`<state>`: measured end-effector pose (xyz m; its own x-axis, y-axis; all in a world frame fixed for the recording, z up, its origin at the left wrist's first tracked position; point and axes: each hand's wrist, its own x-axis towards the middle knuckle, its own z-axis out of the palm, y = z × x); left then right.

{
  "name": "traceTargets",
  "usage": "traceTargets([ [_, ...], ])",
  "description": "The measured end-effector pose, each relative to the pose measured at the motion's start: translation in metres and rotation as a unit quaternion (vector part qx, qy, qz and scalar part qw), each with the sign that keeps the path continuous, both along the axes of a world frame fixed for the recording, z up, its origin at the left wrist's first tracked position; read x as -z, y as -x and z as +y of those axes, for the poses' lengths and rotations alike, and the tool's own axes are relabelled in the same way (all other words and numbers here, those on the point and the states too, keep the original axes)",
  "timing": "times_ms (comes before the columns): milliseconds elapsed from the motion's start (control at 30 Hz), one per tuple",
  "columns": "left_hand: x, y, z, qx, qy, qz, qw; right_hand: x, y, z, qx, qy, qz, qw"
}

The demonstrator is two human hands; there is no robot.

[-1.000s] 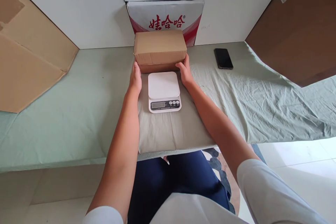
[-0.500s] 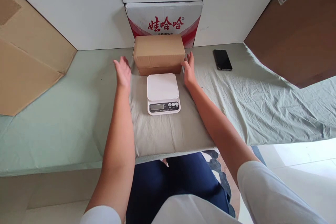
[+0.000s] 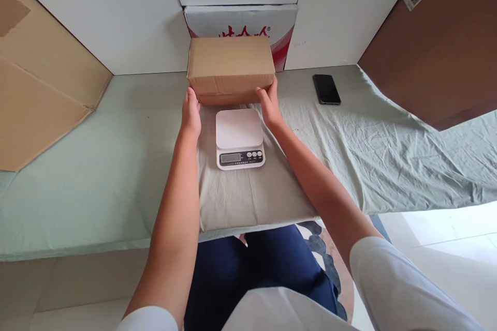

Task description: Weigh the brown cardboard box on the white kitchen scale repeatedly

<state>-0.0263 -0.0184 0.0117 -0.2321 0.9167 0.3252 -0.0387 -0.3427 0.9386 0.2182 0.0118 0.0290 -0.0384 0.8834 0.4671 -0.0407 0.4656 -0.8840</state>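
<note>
You held the plain brown cardboard box (image 3: 230,68), a closed matte rectangular carton, between your left hand (image 3: 191,113) and right hand (image 3: 268,105), flat palms pressed to its lower ends. It sat just behind the smooth white square-topped scale (image 3: 239,137) on the wrinkled pale-green cloth (image 3: 368,139), a glossy black phone (image 3: 326,88) lying well apart.

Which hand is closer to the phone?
Right. The right hand grips the box's right end, on the phone's side; the left hand is at the box's far end.
</note>
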Motion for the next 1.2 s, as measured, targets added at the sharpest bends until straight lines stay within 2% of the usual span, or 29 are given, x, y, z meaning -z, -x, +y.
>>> traceTargets([
  [133, -0.026, -0.01, -0.044, 0.016, -0.066, 0.012, 0.998, -0.036, -0.014, -0.034, -0.008, -0.033, -0.028, 0.999],
  [200, -0.032, -0.019, -0.076, 0.018, -0.079, 0.022, 0.996, -0.042, -0.024, -0.065, -0.021, -0.046, -0.044, 0.998],
  [333, -0.026, -0.038, -0.13, 0.022, -0.067, 0.034, 0.997, -0.023, -0.041, -0.123, -0.021, -0.028, -0.04, 0.999],
  [433, -0.017, -0.044, -0.151, 0.043, -0.046, 0.012, 0.998, -0.008, -0.045, -0.143, -0.014, -0.009, -0.029, 0.999],
  [533, -0.011, -0.043, -0.157, 0.047, -0.037, -0.007, 0.998, -0.005, -0.042, -0.147, -0.027, -0.001, -0.035, 0.999],
  [1033, -0.003, -0.041, -0.156, 0.01, -0.036, -0.009, 0.999, 0.001, -0.036, -0.147, -0.032, 0.012, -0.017, 0.999],
  [1200, -0.002, -0.041, -0.154, -0.011, -0.028, -0.001, 1.0, 0.006, -0.042, -0.141, 0.007, 0.016, -0.002, 1.0],
])
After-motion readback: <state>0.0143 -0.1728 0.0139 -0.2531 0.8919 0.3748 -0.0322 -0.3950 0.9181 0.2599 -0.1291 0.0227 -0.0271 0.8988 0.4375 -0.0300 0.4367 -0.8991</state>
